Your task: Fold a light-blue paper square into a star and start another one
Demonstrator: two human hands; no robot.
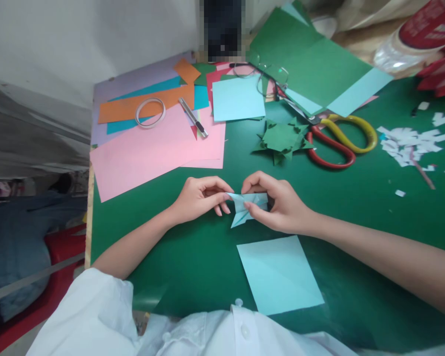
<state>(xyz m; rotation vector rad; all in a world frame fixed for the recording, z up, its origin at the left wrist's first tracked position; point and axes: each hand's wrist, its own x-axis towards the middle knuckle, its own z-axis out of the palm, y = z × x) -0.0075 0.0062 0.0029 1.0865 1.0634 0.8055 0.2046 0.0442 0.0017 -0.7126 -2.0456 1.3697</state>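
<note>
A green desk [356, 207] is strewn with coloured paper. At six o'clock a flat pale blue square [280, 274] is laid. At the centre a small folded blue paper piece [244, 205] is pinched from both sides — the left hand [198, 198] and right hand [282, 207] each have their grip clenched on it. Red-and-yellow scissors [337, 141] are seen at two o'clock.

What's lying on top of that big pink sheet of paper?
On the pink sheet lie a tape ring, a pen-like cutter and an orange strip. What the pink sheet covers cannot be seen.
</note>
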